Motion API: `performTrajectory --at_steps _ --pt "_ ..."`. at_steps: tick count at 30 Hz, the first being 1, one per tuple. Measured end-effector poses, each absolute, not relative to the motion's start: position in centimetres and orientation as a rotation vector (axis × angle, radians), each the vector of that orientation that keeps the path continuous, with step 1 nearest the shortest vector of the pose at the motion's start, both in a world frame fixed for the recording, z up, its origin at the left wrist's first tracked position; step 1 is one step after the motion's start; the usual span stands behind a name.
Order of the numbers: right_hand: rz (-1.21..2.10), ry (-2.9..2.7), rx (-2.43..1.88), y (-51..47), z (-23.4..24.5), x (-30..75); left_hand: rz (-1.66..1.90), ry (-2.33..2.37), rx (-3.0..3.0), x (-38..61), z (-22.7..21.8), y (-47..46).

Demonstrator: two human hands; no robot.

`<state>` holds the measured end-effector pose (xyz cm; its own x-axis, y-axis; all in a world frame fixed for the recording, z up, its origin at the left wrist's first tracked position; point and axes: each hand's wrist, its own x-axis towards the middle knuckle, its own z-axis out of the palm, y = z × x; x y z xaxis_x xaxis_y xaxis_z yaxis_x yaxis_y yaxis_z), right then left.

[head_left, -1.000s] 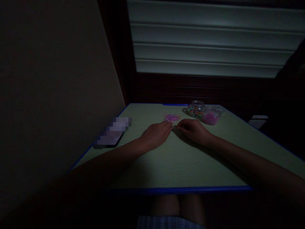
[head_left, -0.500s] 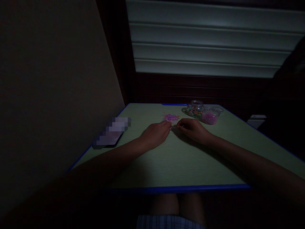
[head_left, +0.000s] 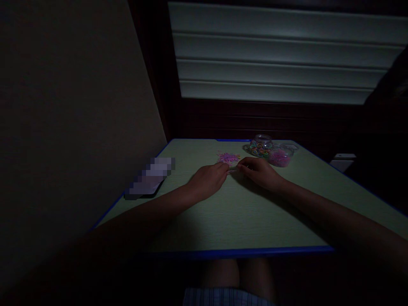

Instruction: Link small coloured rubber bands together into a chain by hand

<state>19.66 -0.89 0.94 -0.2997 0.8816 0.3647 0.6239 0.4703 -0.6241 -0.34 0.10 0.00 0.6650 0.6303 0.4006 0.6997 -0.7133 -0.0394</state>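
Observation:
My left hand (head_left: 207, 180) and my right hand (head_left: 259, 173) rest on the pale green table (head_left: 242, 221), their fingertips close together. A small pale band (head_left: 233, 171) seems stretched between the fingertips of both hands, though the dim light hides its detail. Just beyond them lies a loose pile of pink loom bands (head_left: 228, 157). Farther back stand a glass jar of multicoloured bands (head_left: 261, 146) and a clear container of pink bands (head_left: 280, 156).
A dark phone (head_left: 149, 178), partly pixelated, lies along the left table edge beside the wall (head_left: 83, 127). The table has a blue rim (head_left: 236, 252). A slatted blind (head_left: 274, 55) is behind it, and a white object (head_left: 342, 162) sits beyond the right edge.
My right fingertips have shifted slightly toward my left hand, and the pale band between them shows more plainly. The pile and containers stay put, with only a slight shift of the view.

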Motion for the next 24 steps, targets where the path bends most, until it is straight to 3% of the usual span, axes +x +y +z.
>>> performTrajectory --at_steps 6,24 --pt "0.654 -2.102 -1.243 -1.07 1.02 19.46 -0.543 -1.07 -2.695 -0.41 -0.08 0.2" --pt "0.699 -2.183 -1.223 -0.72 0.71 19.85 -0.53 -1.043 -2.67 -0.37 -0.09 0.25"
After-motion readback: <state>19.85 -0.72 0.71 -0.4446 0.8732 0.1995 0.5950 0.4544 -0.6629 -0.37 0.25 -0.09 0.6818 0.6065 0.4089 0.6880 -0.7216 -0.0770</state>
